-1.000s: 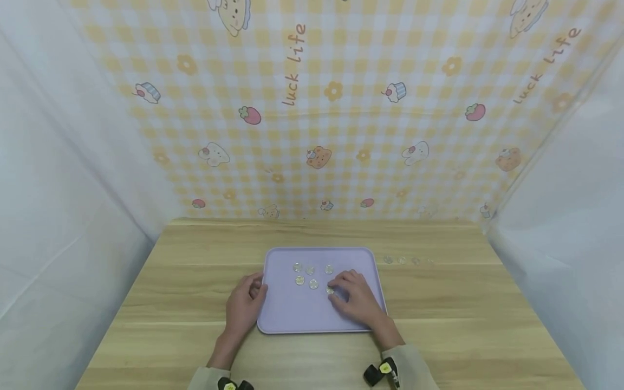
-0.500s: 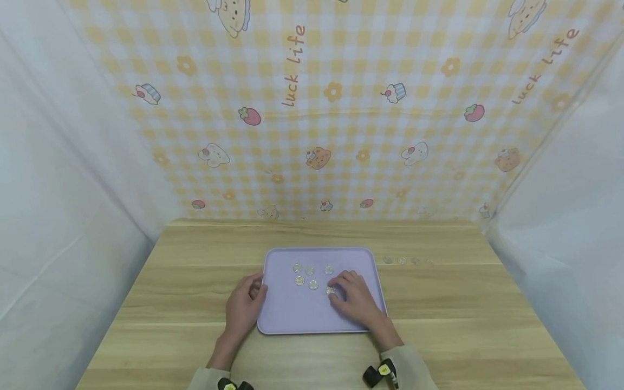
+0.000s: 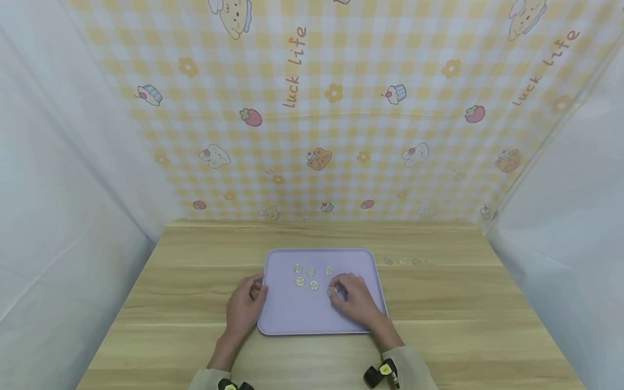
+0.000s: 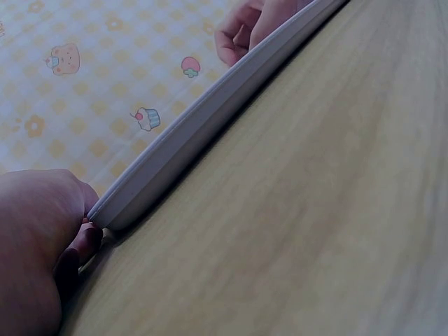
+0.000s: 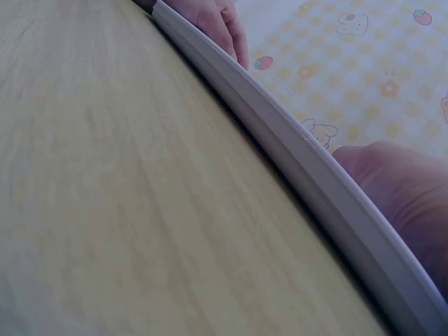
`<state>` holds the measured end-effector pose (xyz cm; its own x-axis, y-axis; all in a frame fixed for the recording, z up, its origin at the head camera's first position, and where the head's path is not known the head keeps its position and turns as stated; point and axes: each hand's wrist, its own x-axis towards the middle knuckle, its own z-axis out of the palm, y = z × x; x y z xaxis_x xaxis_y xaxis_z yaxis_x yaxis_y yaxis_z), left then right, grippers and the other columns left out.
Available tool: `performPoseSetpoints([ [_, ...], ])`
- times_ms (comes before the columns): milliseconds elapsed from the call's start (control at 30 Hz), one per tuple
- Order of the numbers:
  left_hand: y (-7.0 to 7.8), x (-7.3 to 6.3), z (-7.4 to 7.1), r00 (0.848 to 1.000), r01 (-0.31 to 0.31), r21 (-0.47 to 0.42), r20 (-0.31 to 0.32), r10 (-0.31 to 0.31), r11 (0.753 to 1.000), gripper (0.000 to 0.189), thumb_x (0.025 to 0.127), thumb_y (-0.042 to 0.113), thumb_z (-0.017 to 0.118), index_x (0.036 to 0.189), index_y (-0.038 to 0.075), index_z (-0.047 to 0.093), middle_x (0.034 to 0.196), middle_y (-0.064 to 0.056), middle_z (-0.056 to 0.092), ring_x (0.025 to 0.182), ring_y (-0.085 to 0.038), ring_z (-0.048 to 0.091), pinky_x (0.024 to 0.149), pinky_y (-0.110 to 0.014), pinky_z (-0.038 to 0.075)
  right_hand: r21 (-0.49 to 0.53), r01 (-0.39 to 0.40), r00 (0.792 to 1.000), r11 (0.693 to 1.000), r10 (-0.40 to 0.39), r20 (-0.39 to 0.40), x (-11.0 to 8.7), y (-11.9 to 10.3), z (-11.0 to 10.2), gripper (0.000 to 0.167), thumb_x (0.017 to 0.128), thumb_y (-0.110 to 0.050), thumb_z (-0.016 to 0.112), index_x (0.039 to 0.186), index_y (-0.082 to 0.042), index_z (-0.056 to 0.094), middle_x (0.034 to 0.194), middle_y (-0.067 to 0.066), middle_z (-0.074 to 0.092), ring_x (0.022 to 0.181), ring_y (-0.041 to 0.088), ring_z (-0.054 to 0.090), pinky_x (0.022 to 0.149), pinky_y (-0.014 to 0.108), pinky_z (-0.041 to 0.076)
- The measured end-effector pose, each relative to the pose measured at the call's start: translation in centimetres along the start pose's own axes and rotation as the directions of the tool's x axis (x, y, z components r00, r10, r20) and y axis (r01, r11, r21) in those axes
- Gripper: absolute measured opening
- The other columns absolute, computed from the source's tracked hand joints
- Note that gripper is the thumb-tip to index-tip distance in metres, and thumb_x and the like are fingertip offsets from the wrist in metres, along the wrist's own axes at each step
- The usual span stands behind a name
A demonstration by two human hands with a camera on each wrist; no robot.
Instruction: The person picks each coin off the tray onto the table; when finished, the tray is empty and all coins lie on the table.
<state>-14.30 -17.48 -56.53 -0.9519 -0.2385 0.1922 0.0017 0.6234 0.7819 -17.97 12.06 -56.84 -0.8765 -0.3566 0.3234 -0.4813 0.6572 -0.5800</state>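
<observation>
A lilac tray (image 3: pixel 292 319) lies on the wooden table, with several shiny coins (image 3: pixel 314 285) spread over its upper half. My left hand (image 3: pixel 245 306) grips the tray's left edge, thumb at the rim; the left wrist view shows the fingers of that hand (image 4: pixel 31 238) curled by the tray's side (image 4: pixel 189 133). Over the tray's right half, my right hand (image 3: pixel 358 300) pinches a coin (image 3: pixel 332 291) between thumb and index finger, close to the tray's surface. In the right wrist view, the tray wall (image 5: pixel 301 168) hides the fingertips of the right hand (image 5: pixel 406 189).
Right of the tray, a row of several small, pale round pieces (image 3: pixel 402 261) lies on the wooden table (image 3: pixel 448 303). A yellow checked cloth (image 3: pixel 336 124) hangs behind the table, and white sheets (image 3: pixel 560 227) stand at both sides.
The right thumb and index finger have drawn together on the coin and its tilt looks slightly different. The left hand, tray and other coins stay as they were.
</observation>
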Motion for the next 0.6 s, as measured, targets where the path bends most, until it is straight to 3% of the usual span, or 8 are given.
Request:
performPoseSetpoints([
  [233, 0.08, -0.03, -0.05, 1.000, -0.007, -0.010, -0.007, 0.007, 1.000, 0.031, 0.090, 0.016, 0.072, 0.119, 0.009, 0.069, 0.090, -0.002, 0.069, 0.067, -0.008, 0.055, 0.059, -0.021, 0.046, -0.028, 0.059, 0.998, 0.998, -0.059, 0.007, -0.09, 0.17, -0.02, 0.024, 0.080, -0.020, 0.078, 0.103, -0.025, 0.074, 0.090, -0.014, 0.066, 0.079, 0.001, 0.047, 0.075, 0.026, 0.035],
  [433, 0.05, -0.01, 0.01, 1.000, -0.014, -0.003, -0.008, 0.014, 1.000, 0.031, 0.090, 0.016, 0.072, 0.119, 0.009, 0.069, 0.090, -0.002, 0.069, 0.067, -0.008, 0.055, 0.058, -0.021, 0.046, 0.000, 0.041, 0.998, 0.999, -0.040, 0.047, -0.08, 0.24, -0.23, 0.024, 0.083, -0.025, 0.079, 0.106, -0.022, 0.074, 0.093, -0.013, 0.067, 0.082, 0.002, 0.048, 0.079, 0.027, 0.036],
  [600, -0.01, 0.05, 0.07, 1.000, -0.011, -0.005, -0.010, 0.011, 1.000, 0.030, 0.089, 0.016, 0.072, 0.119, 0.010, 0.069, 0.090, -0.001, 0.069, 0.066, -0.008, 0.055, 0.059, -0.021, 0.046, 0.006, 0.040, 0.999, 0.999, -0.040, 0.030, 0.05, 0.34, -0.11, 0.020, 0.084, -0.028, 0.078, 0.103, -0.022, 0.074, 0.093, -0.013, 0.068, 0.083, 0.002, 0.050, 0.079, 0.028, 0.037],
])
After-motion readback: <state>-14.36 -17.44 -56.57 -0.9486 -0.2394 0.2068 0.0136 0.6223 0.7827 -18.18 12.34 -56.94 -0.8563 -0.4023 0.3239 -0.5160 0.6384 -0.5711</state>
